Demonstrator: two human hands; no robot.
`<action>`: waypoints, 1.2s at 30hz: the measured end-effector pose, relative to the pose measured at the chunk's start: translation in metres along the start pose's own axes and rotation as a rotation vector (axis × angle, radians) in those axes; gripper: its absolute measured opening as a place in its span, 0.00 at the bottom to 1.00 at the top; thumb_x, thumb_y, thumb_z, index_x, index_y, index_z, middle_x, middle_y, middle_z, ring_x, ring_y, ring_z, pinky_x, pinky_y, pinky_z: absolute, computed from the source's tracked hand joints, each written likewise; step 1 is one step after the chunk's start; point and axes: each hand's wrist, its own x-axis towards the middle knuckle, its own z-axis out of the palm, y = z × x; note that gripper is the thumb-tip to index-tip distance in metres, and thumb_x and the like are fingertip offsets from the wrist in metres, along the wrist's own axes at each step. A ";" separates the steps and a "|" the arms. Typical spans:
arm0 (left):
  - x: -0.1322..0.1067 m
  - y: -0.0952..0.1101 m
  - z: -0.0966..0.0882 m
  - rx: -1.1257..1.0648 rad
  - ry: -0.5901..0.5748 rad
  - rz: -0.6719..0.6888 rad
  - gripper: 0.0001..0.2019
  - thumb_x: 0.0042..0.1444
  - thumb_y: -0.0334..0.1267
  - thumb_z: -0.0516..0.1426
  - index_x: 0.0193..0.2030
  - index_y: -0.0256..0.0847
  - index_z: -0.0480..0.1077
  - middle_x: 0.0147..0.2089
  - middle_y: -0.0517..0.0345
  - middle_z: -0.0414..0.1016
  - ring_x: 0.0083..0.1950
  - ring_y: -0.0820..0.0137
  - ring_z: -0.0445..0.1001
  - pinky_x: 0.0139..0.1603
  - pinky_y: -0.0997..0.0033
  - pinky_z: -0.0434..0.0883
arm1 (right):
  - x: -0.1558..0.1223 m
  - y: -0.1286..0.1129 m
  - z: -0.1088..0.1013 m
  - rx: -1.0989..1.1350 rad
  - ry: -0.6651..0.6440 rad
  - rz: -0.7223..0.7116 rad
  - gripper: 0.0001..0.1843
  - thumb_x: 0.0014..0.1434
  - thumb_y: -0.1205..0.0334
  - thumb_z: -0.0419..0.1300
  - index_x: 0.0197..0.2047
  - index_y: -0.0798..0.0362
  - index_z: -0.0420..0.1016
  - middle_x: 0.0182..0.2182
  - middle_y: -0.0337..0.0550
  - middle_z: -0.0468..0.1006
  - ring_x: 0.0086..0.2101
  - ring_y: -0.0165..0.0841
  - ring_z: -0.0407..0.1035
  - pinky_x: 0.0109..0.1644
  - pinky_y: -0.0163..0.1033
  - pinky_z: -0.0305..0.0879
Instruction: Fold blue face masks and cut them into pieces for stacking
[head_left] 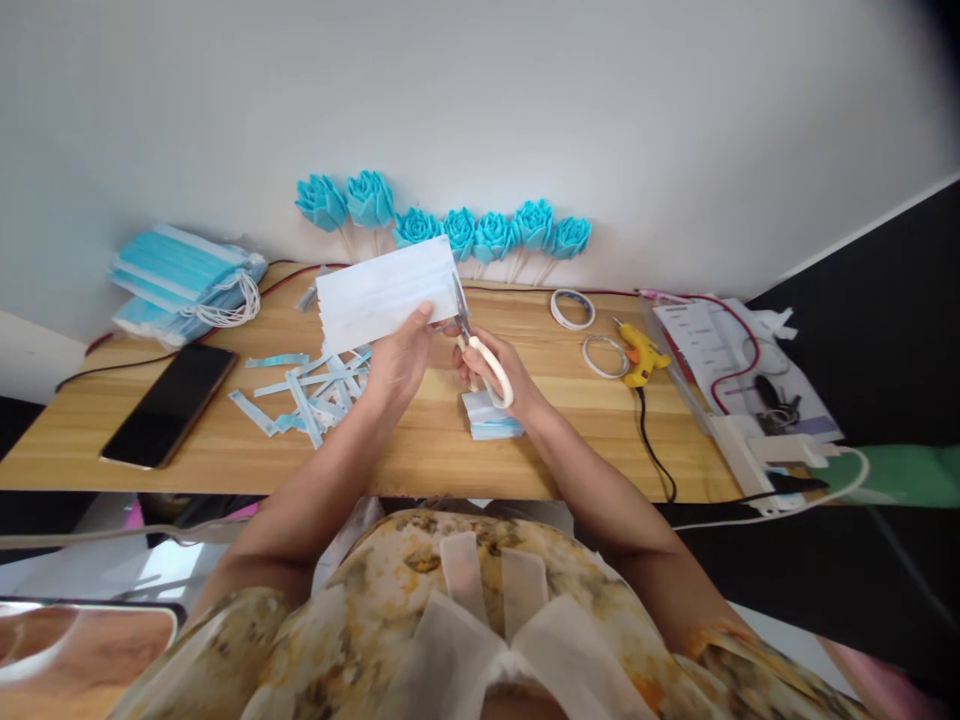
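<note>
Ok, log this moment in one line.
left hand: holds pale pleated sheet | right hand: holds scissors, blades at sheet's right end | table: blue strips, phone, glue gun

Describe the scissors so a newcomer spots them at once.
Start at the wooden table and look above its middle, to the person's right hand. The scissors sit in it, blades at one short edge of the pale face mask in the left hand. Their white loop handle sets them apart from that flat mask.

Forearms (326,465) angled inward; left hand (403,355) pinched, thumb uppermost; right hand (520,376) curled, fingers partly hidden, probably bent
</note>
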 end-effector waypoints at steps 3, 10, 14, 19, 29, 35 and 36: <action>0.001 0.000 -0.001 -0.001 0.007 0.002 0.14 0.45 0.35 0.72 0.37 0.44 0.74 0.35 0.59 0.77 0.36 0.70 0.73 0.37 0.71 0.73 | 0.000 0.000 0.000 0.017 0.010 0.009 0.37 0.52 0.31 0.66 0.53 0.53 0.74 0.29 0.34 0.69 0.25 0.24 0.64 0.28 0.33 0.63; 0.001 -0.001 -0.003 0.017 -0.010 -0.014 0.13 0.47 0.36 0.71 0.37 0.44 0.74 0.37 0.57 0.78 0.40 0.68 0.74 0.42 0.68 0.72 | -0.003 -0.002 0.002 0.044 0.023 0.029 0.37 0.52 0.33 0.67 0.53 0.54 0.74 0.27 0.33 0.70 0.22 0.23 0.63 0.25 0.32 0.59; 0.000 -0.001 -0.003 0.016 -0.003 -0.024 0.12 0.47 0.35 0.70 0.36 0.43 0.73 0.36 0.59 0.77 0.40 0.68 0.74 0.42 0.67 0.71 | -0.003 -0.003 0.004 0.063 0.046 0.042 0.36 0.51 0.34 0.68 0.51 0.53 0.75 0.27 0.33 0.71 0.21 0.22 0.63 0.24 0.32 0.60; 0.001 -0.002 -0.006 0.013 -0.003 -0.022 0.13 0.48 0.35 0.70 0.39 0.45 0.74 0.39 0.59 0.78 0.41 0.68 0.75 0.42 0.67 0.70 | -0.003 -0.001 0.004 0.082 0.061 0.043 0.34 0.50 0.35 0.69 0.49 0.53 0.76 0.25 0.32 0.70 0.19 0.22 0.62 0.21 0.31 0.57; 0.002 -0.002 -0.006 0.077 0.068 -0.014 0.14 0.52 0.46 0.69 0.39 0.45 0.72 0.46 0.55 0.80 0.50 0.64 0.76 0.39 0.69 0.71 | -0.004 -0.002 0.006 0.101 0.102 0.055 0.30 0.50 0.40 0.70 0.47 0.54 0.76 0.22 0.30 0.70 0.17 0.21 0.61 0.18 0.30 0.55; 0.005 -0.006 -0.013 0.030 0.105 0.031 0.15 0.48 0.41 0.71 0.41 0.46 0.73 0.47 0.57 0.80 0.51 0.66 0.77 0.38 0.71 0.73 | -0.004 -0.001 0.006 0.088 0.096 0.049 0.29 0.51 0.41 0.69 0.48 0.54 0.75 0.23 0.30 0.69 0.17 0.21 0.60 0.19 0.31 0.54; 0.005 -0.006 -0.013 0.041 0.111 0.034 0.15 0.48 0.41 0.70 0.42 0.46 0.73 0.47 0.56 0.81 0.52 0.65 0.77 0.39 0.71 0.73 | -0.004 -0.002 0.006 0.088 0.086 0.052 0.30 0.51 0.40 0.69 0.48 0.54 0.75 0.23 0.30 0.69 0.17 0.21 0.59 0.19 0.31 0.54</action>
